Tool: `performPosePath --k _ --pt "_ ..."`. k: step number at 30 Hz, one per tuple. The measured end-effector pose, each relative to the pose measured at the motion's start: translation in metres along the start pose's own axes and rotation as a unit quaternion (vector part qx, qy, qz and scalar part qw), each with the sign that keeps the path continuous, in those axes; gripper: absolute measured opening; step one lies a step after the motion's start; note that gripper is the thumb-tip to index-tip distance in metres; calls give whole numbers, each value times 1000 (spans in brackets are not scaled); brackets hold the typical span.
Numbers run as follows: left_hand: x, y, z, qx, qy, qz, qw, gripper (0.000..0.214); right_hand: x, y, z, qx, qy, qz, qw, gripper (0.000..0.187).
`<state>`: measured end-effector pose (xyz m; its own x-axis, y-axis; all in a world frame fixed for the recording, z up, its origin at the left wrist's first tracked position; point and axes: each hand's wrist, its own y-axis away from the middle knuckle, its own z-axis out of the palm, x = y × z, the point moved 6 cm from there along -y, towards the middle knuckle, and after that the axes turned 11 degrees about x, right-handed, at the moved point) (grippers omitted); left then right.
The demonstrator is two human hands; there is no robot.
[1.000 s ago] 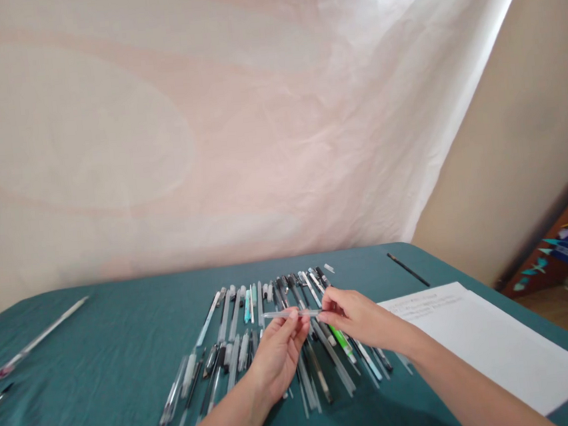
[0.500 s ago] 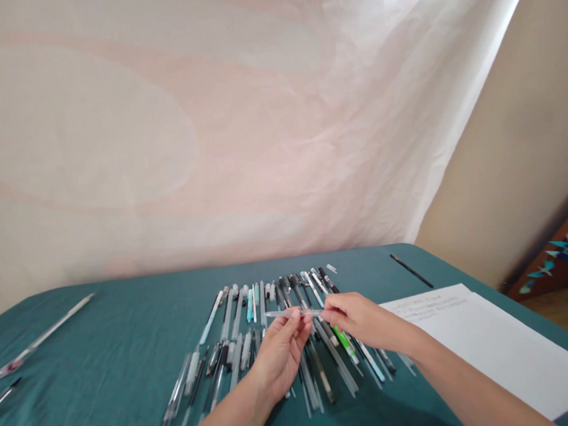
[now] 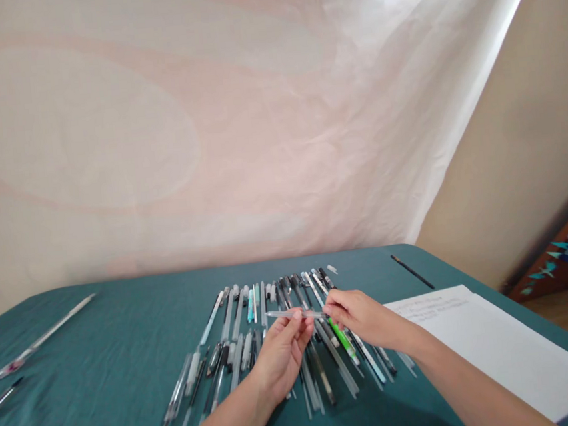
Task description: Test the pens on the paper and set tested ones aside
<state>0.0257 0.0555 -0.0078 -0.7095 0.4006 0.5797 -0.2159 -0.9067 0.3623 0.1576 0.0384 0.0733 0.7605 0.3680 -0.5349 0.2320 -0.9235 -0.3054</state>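
A slim translucent pen [image 3: 276, 315] lies level between my two hands above the rows of pens. My left hand [image 3: 285, 348] is closed on its middle, thumb on top, and the pen's left end sticks out past the fingers. At the right end, my right hand [image 3: 358, 314] pinches the pen between thumb and fingers; the tip there is hidden. Below and around both hands lie many pens, among them a bright green pen [image 3: 344, 342] just under my right hand and a brown-tinted pen [image 3: 322, 373] beside my left wrist.
White paper sheets [image 3: 508, 345] with faint handwriting lie at the right. A black stick-like pen [image 3: 412, 271] lies behind them, and a small white cap-like piece [image 3: 332, 269] at the back. Far left are a long clear pen [image 3: 45, 336] and a dark pen [image 3: 1, 399].
My right hand has shifted very slightly right along with the pen's right end. My left hand keeps its hold in nearly the same place.
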Motion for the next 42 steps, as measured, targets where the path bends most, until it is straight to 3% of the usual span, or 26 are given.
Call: performPosePath --k 6,12,20,27,30,32,37,42 --pt "1 0 0 -2 -1 1 1000 13 -4 2 -1 -1 23 -20 1000 19" --pt "1 1 1 -3 -1 3 1000 13 -5 4 3 2 53 -10 999 24" --pt "2 1 1 -11 -8 3 1000 13 -1 5 11 -42 -19 20 999 28" --pt "5 5 5 -20 -12 -2 1000 11 -1 3 4 -46 -82 22 995 38" --pt "7 10 10 -28 -14 -10 999 10 -1 1 -2 -21 -88 18 996 31" --pt "4 16 15 -50 -20 -33 998 7 -4 1 -4 -10 -69 -6 998 27" --pt "-11 37 29 -147 -65 -103 982 11 -17 5 5 -29 -53 -97 993 44" --pt "-18 43 33 -191 -165 -57 966 22 -20 3 7 -23 -23 -112 993 30"
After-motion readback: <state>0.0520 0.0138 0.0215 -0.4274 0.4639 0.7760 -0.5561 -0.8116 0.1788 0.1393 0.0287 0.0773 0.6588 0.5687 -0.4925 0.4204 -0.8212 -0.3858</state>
